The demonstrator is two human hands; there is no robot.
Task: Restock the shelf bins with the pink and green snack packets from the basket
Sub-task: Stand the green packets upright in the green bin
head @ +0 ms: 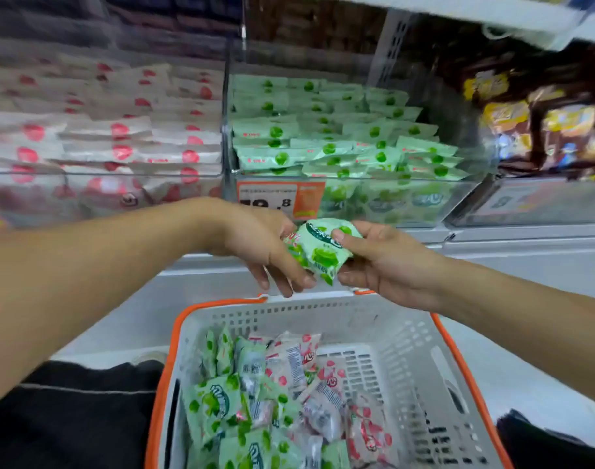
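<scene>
Just above the basket's (pixel 323 304) far rim, both the left hand (pixel 259 245) and right hand (pixel 387 262) pinch 1 green packet (pixel 318 252); the green bin (pixel 340 198) lies straight ahead, beyond its upper end.

Bare forearms, no sleeves, black trousers (pixel 69 418) with thin pale seam line

Both arms reach forward, left hand (pixel 265 245) and right hand (pixel 384 262) pinching
</scene>
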